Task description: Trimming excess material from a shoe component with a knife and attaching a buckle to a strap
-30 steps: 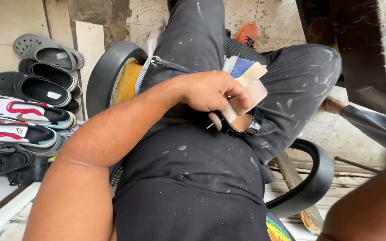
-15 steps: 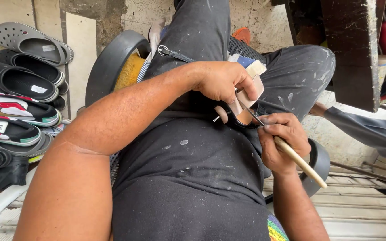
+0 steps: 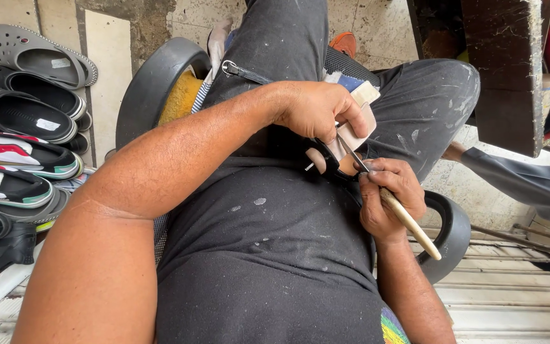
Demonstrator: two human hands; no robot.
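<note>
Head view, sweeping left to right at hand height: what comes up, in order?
Row of stacked shoes and black sandals → curved black chair armrest → left hand gripping a pale shoe piece → right hand holding a wooden-handled metal awl → grey sleeve of another person.

Shoe piece and awl held over the lap

The shoe piece is a pale pinkish-beige slab with a lighter cream layer at its upper end and a dark edge along its lower side; it lies tilted against the dark trousers, its top toward the raised knee, partly hidden by the fingers gripping it. The awl has a thin dark metal shaft and a long, light wooden handle; it slants from upper left to lower right, its metal tip touching the lower part of the shoe piece, its handle end jutting free past the fist that grips its middle
</note>
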